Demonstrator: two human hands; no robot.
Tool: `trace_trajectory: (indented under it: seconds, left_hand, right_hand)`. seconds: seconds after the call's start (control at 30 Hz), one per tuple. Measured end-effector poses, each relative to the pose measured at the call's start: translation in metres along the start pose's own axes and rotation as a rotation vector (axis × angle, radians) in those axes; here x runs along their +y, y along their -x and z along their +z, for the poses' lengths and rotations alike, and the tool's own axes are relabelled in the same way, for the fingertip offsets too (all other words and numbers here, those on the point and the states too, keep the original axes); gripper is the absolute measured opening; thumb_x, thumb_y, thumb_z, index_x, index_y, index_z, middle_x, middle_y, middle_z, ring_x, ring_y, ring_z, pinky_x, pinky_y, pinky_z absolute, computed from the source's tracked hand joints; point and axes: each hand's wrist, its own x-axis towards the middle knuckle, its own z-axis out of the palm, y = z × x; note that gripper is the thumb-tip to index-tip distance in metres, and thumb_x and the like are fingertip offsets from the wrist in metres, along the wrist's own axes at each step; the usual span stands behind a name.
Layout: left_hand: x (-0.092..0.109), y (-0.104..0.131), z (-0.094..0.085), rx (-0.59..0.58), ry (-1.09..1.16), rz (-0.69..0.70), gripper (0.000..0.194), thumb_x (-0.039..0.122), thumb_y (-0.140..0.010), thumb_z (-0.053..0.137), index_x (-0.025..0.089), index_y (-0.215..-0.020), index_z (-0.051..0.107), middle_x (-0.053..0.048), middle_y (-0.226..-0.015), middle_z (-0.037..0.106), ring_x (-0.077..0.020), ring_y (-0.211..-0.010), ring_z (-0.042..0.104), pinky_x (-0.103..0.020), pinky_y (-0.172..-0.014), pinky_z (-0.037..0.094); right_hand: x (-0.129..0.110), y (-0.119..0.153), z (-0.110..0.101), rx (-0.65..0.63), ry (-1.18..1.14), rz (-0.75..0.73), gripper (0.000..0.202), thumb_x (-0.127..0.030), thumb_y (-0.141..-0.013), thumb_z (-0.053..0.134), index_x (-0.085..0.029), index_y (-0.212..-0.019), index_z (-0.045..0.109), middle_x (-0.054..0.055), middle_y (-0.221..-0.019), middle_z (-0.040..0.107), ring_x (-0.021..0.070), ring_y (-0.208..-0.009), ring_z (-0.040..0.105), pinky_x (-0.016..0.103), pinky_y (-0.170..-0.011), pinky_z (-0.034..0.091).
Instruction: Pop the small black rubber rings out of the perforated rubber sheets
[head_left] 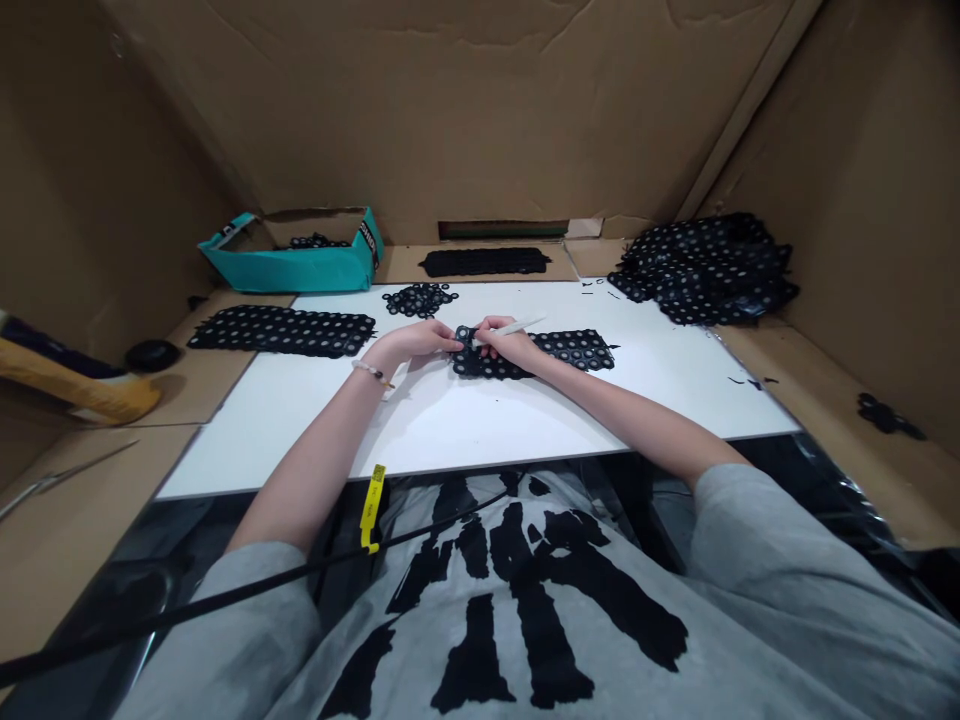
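A black sheet with rows of pale round spots (pixel 577 348) lies on the white board (pixel 300 430), partly under my right hand. My right hand (pixel 506 345) is closed round a white pen-like tool (pixel 521 326), its lower end at the left part of the sheet. At the sheet's left end, my left hand (pixel 424 340) pinches the edge between thumb and fingers. A small pile of black rings (pixel 420 299) sits just behind my left hand. The tool's tip is too small to make out.
A teal box (pixel 300 268) holds more black pieces at the back left. Spotted black sheets lie at the left (pixel 285 330) and in a heap at the back right (pixel 705 268). A dark strip (pixel 486 262) is at the back; a yellow container (pixel 82 375) stands far left, near tweezers (pixel 67 474).
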Motion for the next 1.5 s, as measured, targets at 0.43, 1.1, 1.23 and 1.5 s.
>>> trace_trajectory:
  seconds: [0.43,1.1,1.23,1.5]
  left_hand:
    - [0.0,0.003,0.001,-0.065,0.154,-0.022,0.04,0.046,-0.059,0.087,0.019,-0.059,0.057,0.0,-0.056,0.05,-0.011,-0.05,0.037,-0.027,-0.047,0.025]
    - [-0.003,-0.001,-0.001,-0.067,0.133,-0.03,0.04,0.045,-0.059,0.088,0.019,-0.061,0.058,0.002,-0.057,0.047,-0.0116,-0.052,0.037,-0.028,-0.048,0.023]
    - [-0.004,-0.002,0.0,-0.06,0.15,-0.032,0.039,0.044,-0.059,0.087,0.019,-0.06,0.057,0.001,-0.058,0.049,-0.0118,-0.052,0.038,-0.028,-0.05,0.025]
    - [0.0,0.0,0.001,-0.024,0.105,-0.036,0.037,0.044,-0.063,0.084,0.02,-0.059,0.056,0.001,-0.055,0.047,-0.0121,-0.05,0.037,-0.029,-0.049,0.025]
  right_hand:
    - [-0.007,0.01,0.006,0.074,0.341,-0.274,0.017,-0.021,-0.082,0.055,-0.021,-0.065,0.052,-0.002,-0.067,0.062,0.0149,-0.07,0.055,0.026,-0.068,0.039]
    - [-0.002,0.006,0.009,0.108,0.433,-0.312,0.017,-0.025,-0.084,0.054,-0.021,-0.068,0.052,0.001,-0.07,0.062,0.0166,-0.07,0.055,0.028,-0.068,0.038]
    - [0.0,0.004,0.01,0.117,0.447,-0.322,0.017,-0.025,-0.085,0.054,-0.021,-0.068,0.052,0.001,-0.071,0.063,0.0168,-0.071,0.056,0.028,-0.068,0.038]
    - [-0.002,0.006,0.007,0.097,0.383,-0.302,0.017,-0.027,-0.083,0.055,-0.021,-0.068,0.054,0.0,-0.07,0.064,0.0166,-0.071,0.057,0.028,-0.068,0.039]
